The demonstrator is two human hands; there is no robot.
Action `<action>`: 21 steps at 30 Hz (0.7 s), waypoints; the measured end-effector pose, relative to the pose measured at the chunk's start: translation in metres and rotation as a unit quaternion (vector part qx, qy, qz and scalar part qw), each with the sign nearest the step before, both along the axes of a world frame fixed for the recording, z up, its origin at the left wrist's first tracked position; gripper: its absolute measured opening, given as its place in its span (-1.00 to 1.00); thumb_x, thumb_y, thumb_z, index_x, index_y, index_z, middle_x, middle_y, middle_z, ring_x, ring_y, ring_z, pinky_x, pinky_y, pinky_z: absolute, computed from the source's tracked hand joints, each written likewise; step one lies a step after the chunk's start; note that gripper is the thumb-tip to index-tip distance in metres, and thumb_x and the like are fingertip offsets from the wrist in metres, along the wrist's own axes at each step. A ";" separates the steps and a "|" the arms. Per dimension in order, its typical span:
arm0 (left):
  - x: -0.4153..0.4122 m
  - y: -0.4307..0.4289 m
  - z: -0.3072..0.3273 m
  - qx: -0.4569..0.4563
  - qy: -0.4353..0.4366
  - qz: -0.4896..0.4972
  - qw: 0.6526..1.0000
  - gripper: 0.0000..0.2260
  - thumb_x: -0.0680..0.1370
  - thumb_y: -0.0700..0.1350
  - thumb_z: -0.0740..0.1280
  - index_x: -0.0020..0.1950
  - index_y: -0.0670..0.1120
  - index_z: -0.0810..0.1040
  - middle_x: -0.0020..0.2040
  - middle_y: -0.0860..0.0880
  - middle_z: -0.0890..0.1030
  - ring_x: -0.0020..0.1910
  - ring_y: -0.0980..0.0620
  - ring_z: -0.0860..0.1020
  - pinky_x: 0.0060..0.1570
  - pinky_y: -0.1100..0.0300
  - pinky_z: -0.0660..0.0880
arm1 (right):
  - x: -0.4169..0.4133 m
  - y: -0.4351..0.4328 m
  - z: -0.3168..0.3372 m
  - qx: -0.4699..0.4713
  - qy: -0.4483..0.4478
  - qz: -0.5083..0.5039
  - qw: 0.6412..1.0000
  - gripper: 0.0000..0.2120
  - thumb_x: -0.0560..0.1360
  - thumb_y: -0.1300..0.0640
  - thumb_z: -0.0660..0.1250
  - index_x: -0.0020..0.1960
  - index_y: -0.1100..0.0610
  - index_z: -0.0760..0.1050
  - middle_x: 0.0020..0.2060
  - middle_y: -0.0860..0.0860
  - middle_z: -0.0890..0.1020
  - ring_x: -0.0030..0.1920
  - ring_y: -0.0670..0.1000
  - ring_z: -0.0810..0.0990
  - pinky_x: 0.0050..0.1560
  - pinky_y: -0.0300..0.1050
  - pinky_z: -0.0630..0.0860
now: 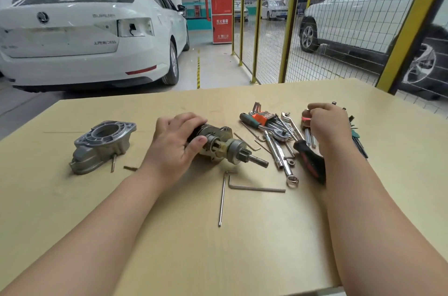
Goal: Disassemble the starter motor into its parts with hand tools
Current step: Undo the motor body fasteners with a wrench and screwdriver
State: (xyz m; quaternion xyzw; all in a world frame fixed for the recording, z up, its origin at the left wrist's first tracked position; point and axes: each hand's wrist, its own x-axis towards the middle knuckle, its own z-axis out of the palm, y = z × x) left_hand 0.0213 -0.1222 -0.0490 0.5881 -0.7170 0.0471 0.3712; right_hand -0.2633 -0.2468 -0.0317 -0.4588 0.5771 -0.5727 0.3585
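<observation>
Tool selection midway through strip-down of the starter motor. The motor lies on its side at the middle of the counter, its drive shaft and pinion pointing right. It is already bare of the aluminium nose housing, which rests well apart to the left with a loose bolt just beside it. The left hand steadies the motor: its fingers are curled over the dark yoke and the thumb presses on the drive-end plate, a firm wrap rather than a flat rest. The right hand reaches into the tool pile at the right, fingers bent down over a red-holdered key set (whether they have closed on a tool cannot be told, since the back of the hand hides the fingertips). Near it lie a black-and-red screwdriver, a ratchet handle, a ring spanner and an orange rack of hex keys; two loose hex keys lie nearer the person. Judged from this layout, the step in hand is choosing a driver for the fasteners that hold the yoke and end parts together. The next move calls for a key matching the fastener head, brought to the motor while the left hand resists the turning force; the round body would likely roll if that hold slackens.
</observation>
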 end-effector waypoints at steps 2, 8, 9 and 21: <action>-0.005 -0.011 0.000 0.015 -0.023 -0.008 1.000 -0.40 0.45 0.32 0.07 0.30 -0.02 0.49 0.23 0.07 0.40 0.20 0.03 0.21 0.24 0.12 0.16 | -0.009 -0.006 0.000 0.004 -0.034 -0.015 0.999 -0.72 0.47 0.30 0.08 -0.01 0.12 0.53 -0.24 0.00 0.62 -0.22 -0.03 0.59 -0.33 -0.19 0.44; -0.021 -0.029 -0.002 0.004 -0.056 -0.023 0.998 -0.40 0.28 0.16 0.50 0.24 -0.05 0.50 0.17 0.00 0.48 0.08 -0.08 0.43 0.09 -0.01 0.44 | -0.038 -0.021 -0.013 0.015 -0.056 -0.063 0.996 -0.71 0.42 0.30 0.08 -0.03 0.11 0.54 -0.25 0.01 0.63 -0.27 -0.01 0.58 -0.25 -0.15 0.50; -0.023 -0.030 -0.004 -0.025 -0.062 -0.020 0.998 -0.44 0.30 0.10 0.52 0.21 -0.09 0.53 0.14 -0.04 0.52 0.03 -0.13 0.46 0.06 -0.04 0.46 | -0.042 -0.022 -0.012 0.010 -0.085 -0.078 0.993 -0.71 0.41 0.30 0.08 -0.06 0.10 0.53 -0.27 0.00 0.63 -0.32 -0.02 0.57 -0.32 -0.17 0.48; -0.019 -0.015 -0.003 -0.114 -0.106 0.004 0.988 -0.50 0.29 0.15 0.34 0.06 -0.18 0.61 -0.02 -0.12 0.59 -0.13 -0.18 0.55 -0.13 -0.02 0.54 | 0.046 0.022 -0.021 0.091 0.550 0.119 0.822 -0.68 0.47 0.16 0.08 0.18 0.18 0.41 0.14 0.16 0.44 0.16 0.20 0.37 0.09 0.03 0.37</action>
